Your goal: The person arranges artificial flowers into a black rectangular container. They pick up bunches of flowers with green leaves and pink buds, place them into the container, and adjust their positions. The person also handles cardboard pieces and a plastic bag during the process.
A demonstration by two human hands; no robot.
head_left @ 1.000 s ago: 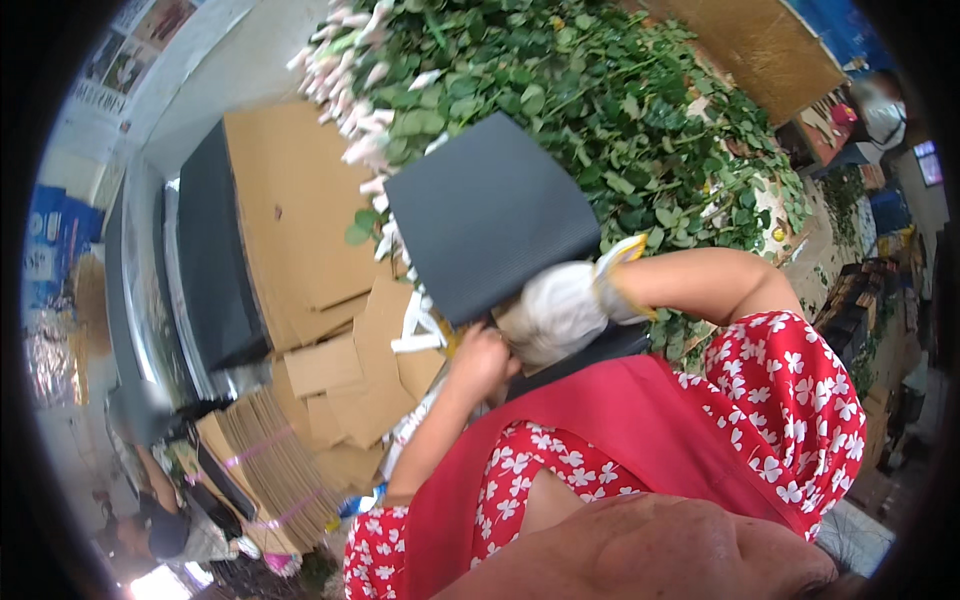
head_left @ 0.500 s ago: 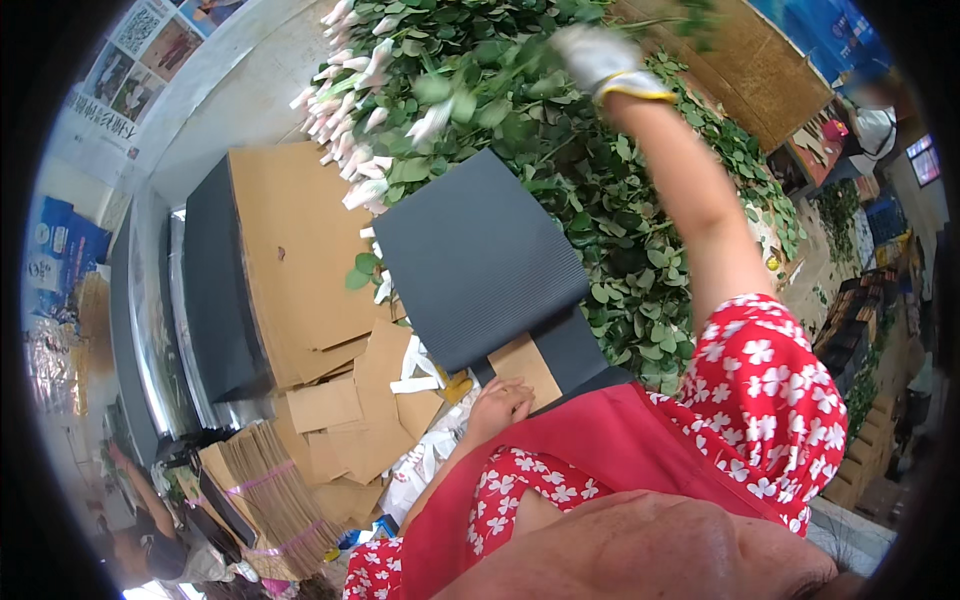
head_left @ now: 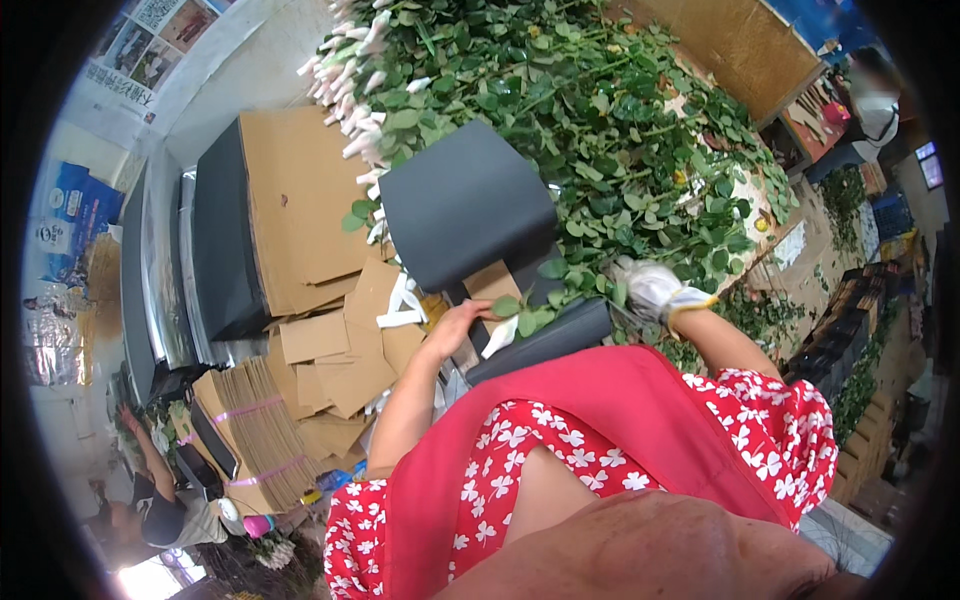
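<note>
My right hand (head_left: 645,290), in a white glove with a yellow cuff edge, is closed round the stem end of a leafy flower stem. The stem lies leftward over black corrugated sheeting (head_left: 545,345), its head in a white sleeve (head_left: 500,337) near my left hand. My bare left hand (head_left: 465,328) rests with fingers stretched out at the edge of a small brown cardboard piece (head_left: 489,280). Beyond it stands a raised black corrugated sheet (head_left: 465,205). A large heap of leafy stems (head_left: 560,130) fills the far side, many heads in white sleeves (head_left: 350,90).
Stacked cardboard sheets (head_left: 300,215) and loose cardboard pieces (head_left: 350,340) lie on the left, with a strapped cardboard bundle (head_left: 255,440) nearer. A wooden board (head_left: 730,60) edges the far right. Other people (head_left: 165,500) are at lower left and far right (head_left: 875,110).
My right hand has come down from the far heap to the near right, bringing a sleeved flower stem across the black sheeting. My left hand has shifted slightly left and away from me.
</note>
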